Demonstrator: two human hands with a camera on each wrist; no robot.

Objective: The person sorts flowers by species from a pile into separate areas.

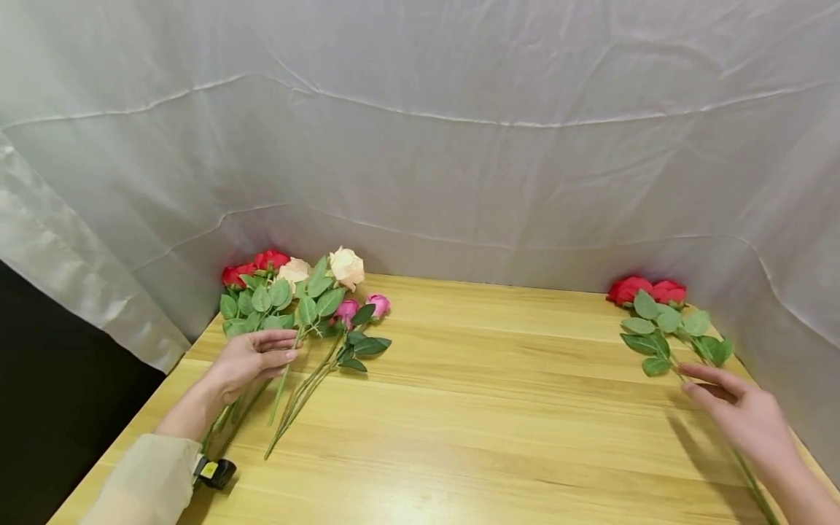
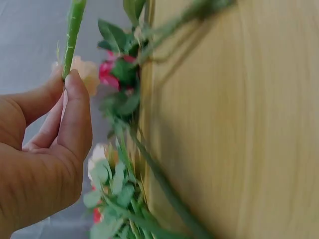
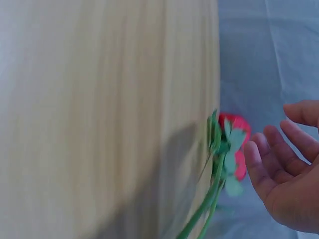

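Note:
My left hand (image 1: 256, 359) pinches a green stem (image 2: 74, 37) between thumb and fingertip, at the left of the table. That stem runs up through green leaves toward a cream rose (image 1: 346, 268). Beside it, two pink roses (image 1: 378, 306) with dark leaves lie on the table, their stems pointing toward me. Behind the left hand, red roses (image 1: 271, 259) and another cream rose (image 1: 294, 270) lie in a leafy bunch. On the far right, my right hand (image 1: 738, 408) hovers by the stems of two red roses (image 1: 631, 289); its fingers (image 3: 271, 164) are relaxed, with nothing between them.
The wooden table (image 1: 472, 408) stretches between the two groups of flowers. A grey cloth (image 1: 459, 168) hangs behind the table and along its right side. Dark space (image 1: 59, 394) lies beyond the left table edge.

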